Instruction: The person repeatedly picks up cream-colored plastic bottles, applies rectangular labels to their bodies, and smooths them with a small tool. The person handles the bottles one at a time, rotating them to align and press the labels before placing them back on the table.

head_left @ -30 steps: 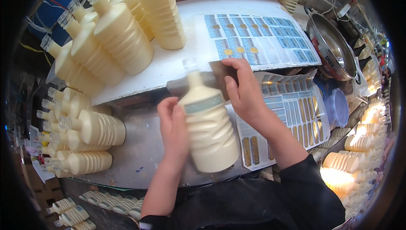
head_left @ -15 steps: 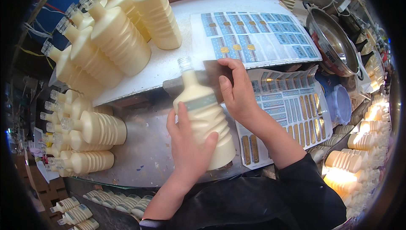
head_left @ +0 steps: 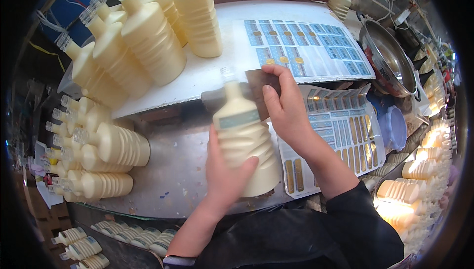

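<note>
My left hand (head_left: 223, 174) is closed round the lower body of a cream-coloured plastic bottle (head_left: 247, 145) with ribbed sides and a clear threaded neck. The bottle stands tilted a little, its neck pointing away from me. A pale blue-green label strip (head_left: 237, 120) lies across its shoulder. Between the thumb and fingers of my right hand (head_left: 285, 105) is a thin dark flat plate (head_left: 257, 87), like a scraper. The plate's lower edge is right beside the bottle's shoulder; whether they touch I cannot tell. Behind the bottle lies a grey pad (head_left: 215, 101).
Several upright cream bottles (head_left: 153, 41) crowd the white board (head_left: 217, 32) at the far left; more lie stacked (head_left: 121, 145) below. Label sheets, one blue (head_left: 296, 46) and one with gold strips (head_left: 340, 135), lie to the right, near a metal pan (head_left: 387, 56) and a lilac tub (head_left: 394, 128).
The view has shifted slightly. My left index finger, earlier raised on the bottle's front by the strip, has drawn back to the bottle's left side. Both hands keep their holds.
</note>
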Motion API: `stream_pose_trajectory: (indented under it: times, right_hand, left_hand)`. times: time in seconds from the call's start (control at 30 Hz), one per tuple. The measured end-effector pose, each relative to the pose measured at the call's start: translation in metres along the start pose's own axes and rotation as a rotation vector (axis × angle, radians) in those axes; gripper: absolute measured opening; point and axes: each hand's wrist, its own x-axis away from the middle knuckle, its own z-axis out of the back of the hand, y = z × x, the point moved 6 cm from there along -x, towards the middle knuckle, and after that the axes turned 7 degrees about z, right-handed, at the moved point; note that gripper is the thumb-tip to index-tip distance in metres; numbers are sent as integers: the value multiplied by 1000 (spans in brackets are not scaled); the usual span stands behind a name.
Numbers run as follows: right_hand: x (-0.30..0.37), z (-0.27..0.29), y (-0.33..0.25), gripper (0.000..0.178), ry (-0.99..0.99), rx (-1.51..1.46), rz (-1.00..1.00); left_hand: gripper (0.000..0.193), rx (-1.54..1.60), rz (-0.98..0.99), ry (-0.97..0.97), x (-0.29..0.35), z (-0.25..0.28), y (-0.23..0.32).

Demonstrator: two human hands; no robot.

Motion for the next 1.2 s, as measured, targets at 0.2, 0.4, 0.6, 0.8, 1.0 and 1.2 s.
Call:
stream_pose_trajectory:
  times: [0.2,0.4,0.6,0.8,1.0,1.2]
  right_hand:
    - [-7,-31,-52,31,-73,143,159]
    - [-6,-69,-66,39,-207,119,69]
    - [-5,-47,-65,26,-163,133,145]
    - [1,-1,-1,37,-45,91,115]
    - [5,6,21,41,-21,68,49]
    - [14,57,54,38,63,-335,-154]
  left_hand:
    - [107,-420,-131,137,11,-3,32]
    - [70,-394,-183,92,7,-4,45]
    - [93,-481,-32,51,4,-3,41]
    - [100,-417,-53,0,1,-4,20]
    - [105,-299,-83,12,1,-2,15]
    - [102,-89,-2,-3,5,-2,7]
